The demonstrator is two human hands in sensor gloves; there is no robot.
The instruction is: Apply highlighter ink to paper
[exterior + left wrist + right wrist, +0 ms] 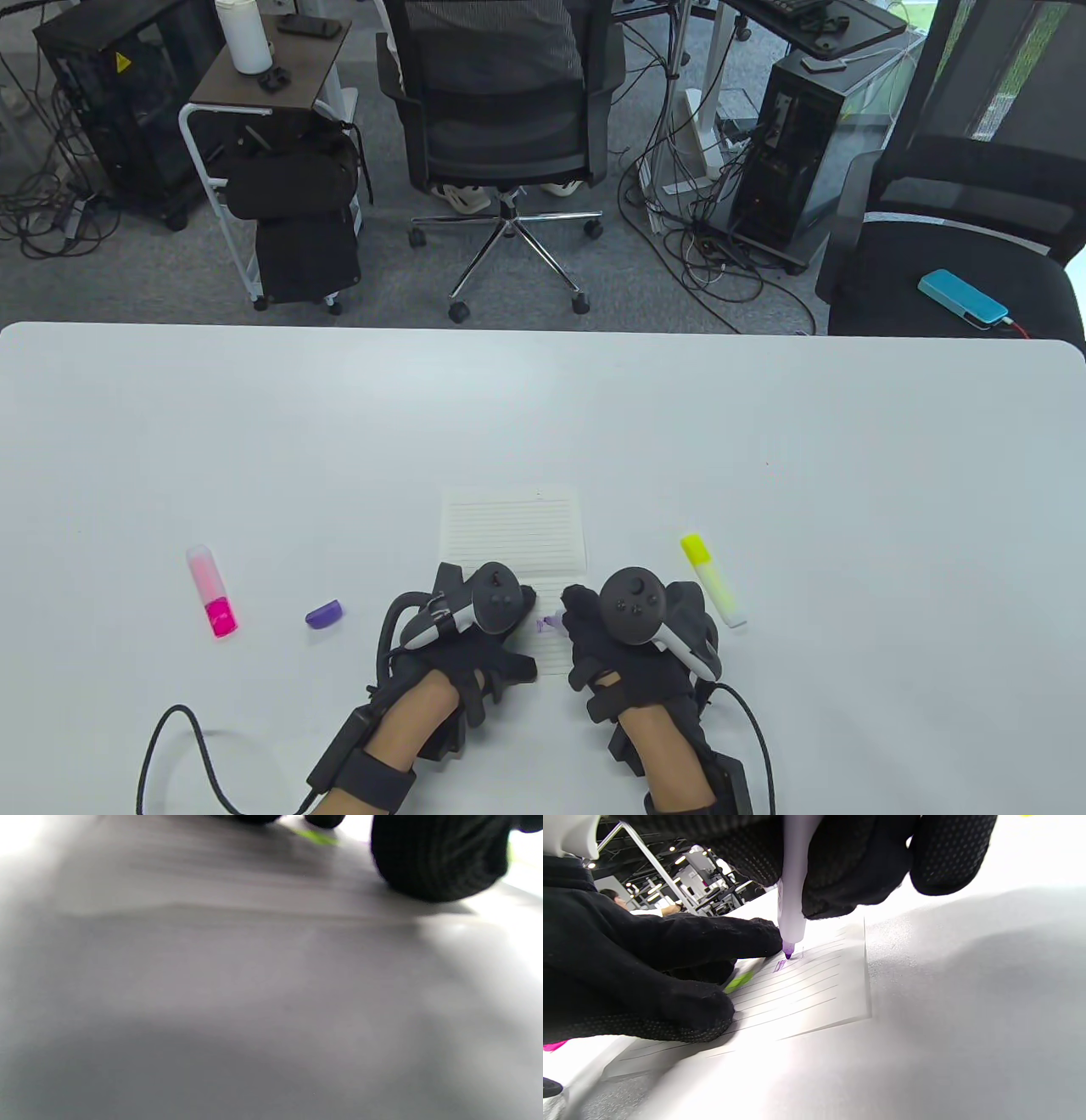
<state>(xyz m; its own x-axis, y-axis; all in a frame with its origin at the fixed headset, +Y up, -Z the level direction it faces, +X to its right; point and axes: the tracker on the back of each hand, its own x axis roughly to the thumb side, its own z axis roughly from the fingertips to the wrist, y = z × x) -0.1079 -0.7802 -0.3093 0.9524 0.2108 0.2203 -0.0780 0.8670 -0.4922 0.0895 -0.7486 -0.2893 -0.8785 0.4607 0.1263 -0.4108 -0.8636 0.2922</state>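
A lined sheet of paper (pixel 513 531) lies on the white table (pixel 764 441). My right hand (pixel 632 632) grips a purple highlighter (pixel 792 899) upright, its tip on the paper (pixel 806 984) beside a short purple mark (pixel 779 965). The mark also shows in the table view (pixel 550 625). My left hand (pixel 475 628) rests flat on the paper's left part, fingers (pixel 670 942) spread beside the tip. A green mark (pixel 739 982) shows next to the left fingers. The highlighter's purple cap (pixel 324 613) lies left of the paper.
A pink highlighter (pixel 212 592) lies at the left, a yellow highlighter (pixel 713 581) just right of my right hand. Office chairs (pixel 501 110) and computer towers stand beyond the table's far edge. The left wrist view is blurred: paper and a fingertip (pixel 437 857).
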